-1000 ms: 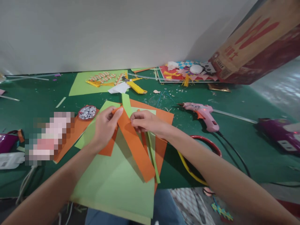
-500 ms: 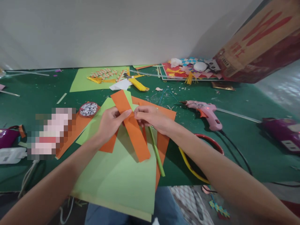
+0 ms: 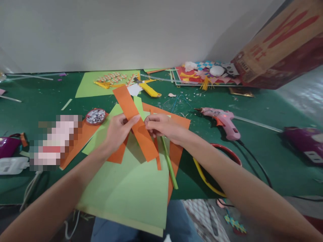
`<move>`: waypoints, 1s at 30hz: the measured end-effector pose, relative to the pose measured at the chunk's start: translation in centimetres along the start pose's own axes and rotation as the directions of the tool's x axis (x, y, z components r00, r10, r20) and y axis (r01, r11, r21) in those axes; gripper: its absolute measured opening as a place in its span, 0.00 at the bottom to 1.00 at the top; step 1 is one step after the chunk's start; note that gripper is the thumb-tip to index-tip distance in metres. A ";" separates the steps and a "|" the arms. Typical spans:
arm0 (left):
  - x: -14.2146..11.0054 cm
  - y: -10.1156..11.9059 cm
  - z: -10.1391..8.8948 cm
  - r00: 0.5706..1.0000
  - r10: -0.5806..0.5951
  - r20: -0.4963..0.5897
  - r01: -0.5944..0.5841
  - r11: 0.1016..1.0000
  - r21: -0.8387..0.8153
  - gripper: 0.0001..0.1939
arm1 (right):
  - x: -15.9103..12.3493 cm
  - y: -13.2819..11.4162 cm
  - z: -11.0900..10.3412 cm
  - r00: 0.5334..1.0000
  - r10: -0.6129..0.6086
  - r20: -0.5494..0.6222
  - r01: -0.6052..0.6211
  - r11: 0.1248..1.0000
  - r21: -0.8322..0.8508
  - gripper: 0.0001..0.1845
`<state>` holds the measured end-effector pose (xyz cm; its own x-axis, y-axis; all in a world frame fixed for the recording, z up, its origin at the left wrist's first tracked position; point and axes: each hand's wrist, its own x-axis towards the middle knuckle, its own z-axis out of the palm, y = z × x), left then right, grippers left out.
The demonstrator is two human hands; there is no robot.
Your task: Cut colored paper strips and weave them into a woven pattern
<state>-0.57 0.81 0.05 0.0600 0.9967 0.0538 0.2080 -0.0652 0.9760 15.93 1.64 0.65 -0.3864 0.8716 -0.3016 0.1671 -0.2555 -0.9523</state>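
Orange strip in hand above green paper

The left hand [image 3: 120,129] pinches the orange strip [image 3: 136,125] between thumb and fingers; the right hand [image 3: 163,127], fingertips together, meets its edge. Green paper [image 3: 126,195] lies beneath, the glue gun [image 3: 223,121] to the right.

From the middle of the view, a pink glue gun [image 3: 223,121], its light glowing red, lies at three o'clock, with a purple socket block [image 3: 305,144] farther out. A brown-and-red printed bag [image 3: 277,47] tilts at two. There's a round case [image 3: 96,116] at nine, and a red-and-yellow rim [image 3: 207,187] at four.
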 end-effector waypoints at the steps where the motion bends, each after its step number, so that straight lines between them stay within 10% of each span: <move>1: 0.1 -0.1 -0.1 1.000 0.009 -0.019 -0.009 1.000 -0.017 0.16 | 0.0 0.0 0.0 1.000 0.002 0.012 -0.002 1.000 -0.011 0.05; 10: 1.3 -0.4 -1.0 0.968 -0.006 -0.250 -0.038 0.985 -0.169 0.13 | 0.1 0.5 -0.5 0.993 -0.051 0.108 0.055 0.998 -0.035 0.05; 18: 2.0 -0.6 -2.0 0.830 0.106 -0.548 -0.181 0.980 -0.086 0.13 | 0.4 0.7 -1.2 1.000 -0.001 0.006 0.001 1.000 -0.002 0.07; 21: 1.8 -0.8 -1.9 0.763 0.310 -0.568 -0.375 0.927 0.003 0.11 | 0.4 0.3 -1.4 0.999 0.041 0.033 -0.043 0.996 0.078 0.09; 25: 0.5 -0.9 -1.2 0.655 0.742 -0.142 -0.697 0.666 0.267 0.06 | 0.4 -0.1 -1.3 0.977 0.030 0.213 -0.100 0.939 0.329 0.19; 28: -0.3 -0.8 -0.7 0.439 0.847 0.299 -0.891 0.369 0.263 0.11 | 0.6 -0.1 -1.1 0.997 -0.061 0.038 0.039 0.898 0.439 0.24; 30: -0.4 -0.8 -0.6 0.403 0.837 0.369 -0.910 0.324 0.259 0.13 | 0.8 0.1 -1.1 0.989 -0.105 -0.106 0.138 0.908 0.395 0.25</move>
<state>-1.33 0.49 -0.65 0.5588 0.3298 0.7609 0.2657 -0.9403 0.2125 16.62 2.72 0.33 -0.3035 0.9329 -0.1937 -0.2601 -0.2767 -0.9251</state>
